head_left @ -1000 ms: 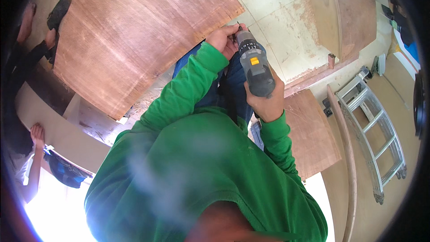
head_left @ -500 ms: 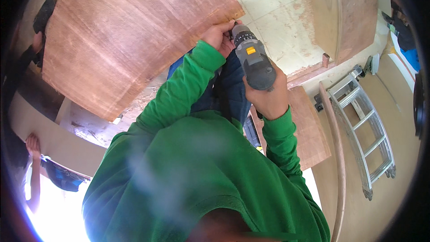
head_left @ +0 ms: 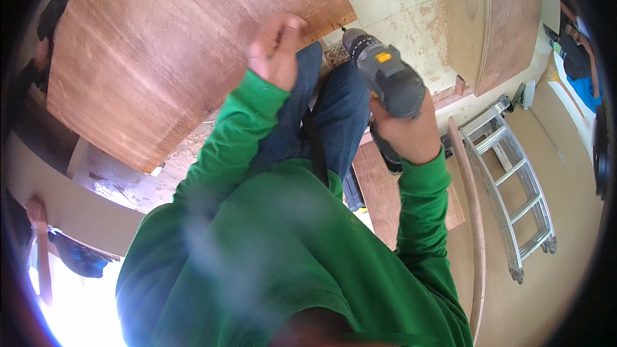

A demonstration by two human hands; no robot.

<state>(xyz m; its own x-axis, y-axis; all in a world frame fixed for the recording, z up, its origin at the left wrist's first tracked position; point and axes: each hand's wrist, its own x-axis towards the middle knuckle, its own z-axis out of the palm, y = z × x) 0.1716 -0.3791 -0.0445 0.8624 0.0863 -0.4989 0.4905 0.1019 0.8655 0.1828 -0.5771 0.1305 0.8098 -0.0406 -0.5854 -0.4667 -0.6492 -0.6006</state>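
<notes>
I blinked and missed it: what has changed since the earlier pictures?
The left hand has come away from the tip of the drill, leftward, before the wooden board. The drill has shifted right. The right hand keeps its grip; the board looks unmoved.

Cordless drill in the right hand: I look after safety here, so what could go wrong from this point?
The bit of the drill is exposed near the wooden panel's corner, so a stray pull of the trigger might scratch it. The left hand could get nicked if it strays toward the bit. If the right hand slipped, the drill might hit the person's leg.
</notes>
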